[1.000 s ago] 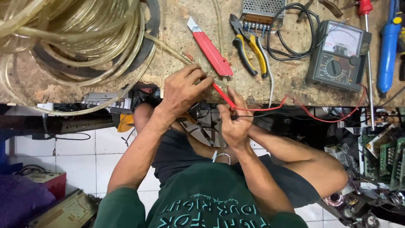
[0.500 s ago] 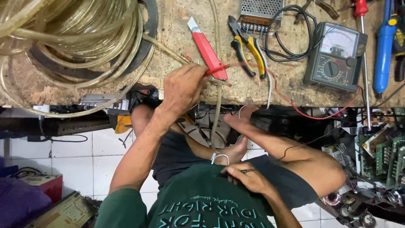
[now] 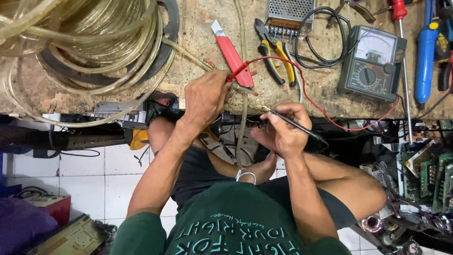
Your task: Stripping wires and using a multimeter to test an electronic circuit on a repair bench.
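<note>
Left hand (image 3: 205,97) pinches the red probe (image 3: 234,75) just past its fingertips, right hand (image 3: 281,127) grips the black probe (image 3: 297,125) pen-style, tips close together, and a slip could short them or snag the red lead (image 3: 302,85).

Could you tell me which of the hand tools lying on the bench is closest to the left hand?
The red utility knife, lying just beyond the left hand; the yellow-handled pliers and the red-handled screwdriver lie farther right.

Lighting is even and fairly bright, with soft diffuse shadows under the table (image 3: 198,28) edge. Focus is sharp at centre. Wide-angle distortion bends the frame edges. Glare shows on the tubing (image 3: 80,42).
</note>
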